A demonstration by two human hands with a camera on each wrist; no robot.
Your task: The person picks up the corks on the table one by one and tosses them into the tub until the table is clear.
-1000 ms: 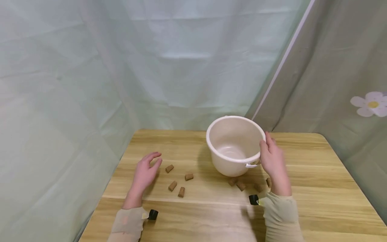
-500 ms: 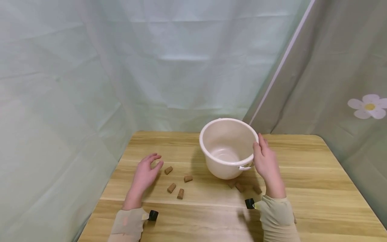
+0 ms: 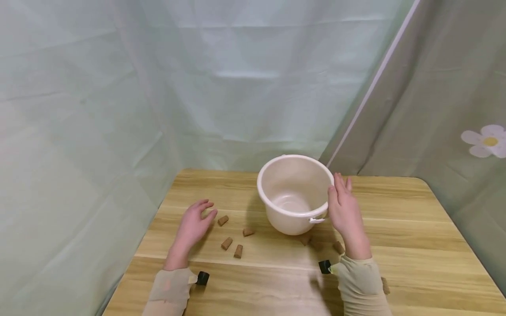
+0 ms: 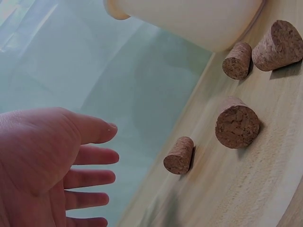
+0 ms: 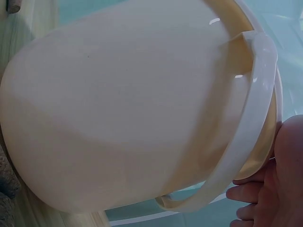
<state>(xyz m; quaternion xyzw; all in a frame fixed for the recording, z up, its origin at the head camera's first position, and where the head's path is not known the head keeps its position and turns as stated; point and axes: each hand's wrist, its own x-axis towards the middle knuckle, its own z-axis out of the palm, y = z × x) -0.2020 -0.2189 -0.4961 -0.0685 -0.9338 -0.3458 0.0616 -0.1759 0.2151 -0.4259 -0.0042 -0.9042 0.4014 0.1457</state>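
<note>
One cork (image 3: pixel 385 285) shows only in part past the right sleeve (image 3: pixel 359 276), while three corks (image 3: pixel 338 247) below the right hand's contact lie in shadow, the two nearest the bucket hard to make out. From the right wrist, dark lumps (image 5: pixel 6 208) at the lower left corner are cut off; from the left wrist, the bucket's upper part and the left palm run out of view. The right hand (image 3: pixel 347 213) meets the rim of the white bucket (image 3: pixel 280 219), thumb and nearest finger at the edge, the other fingers apart; whether it pinches the rim or merely presses cannot be told. Compared with a second ago, bucket and right hand have shifted left, toward the left hand, and a cork beside the right wrist has gone out of sight. The left hand (image 3: pixel 191 226) keeps roughly its place, fingers spread and holding nothing, with four corks (image 3: pixel 226 243) just right of it on the wooden table (image 3: pixel 269 285). Just left of the right hand, the bucket faces mouth up, its pale floor and inner wall visible, its handle (image 5: pixel 255 99) hanging outside.
</note>
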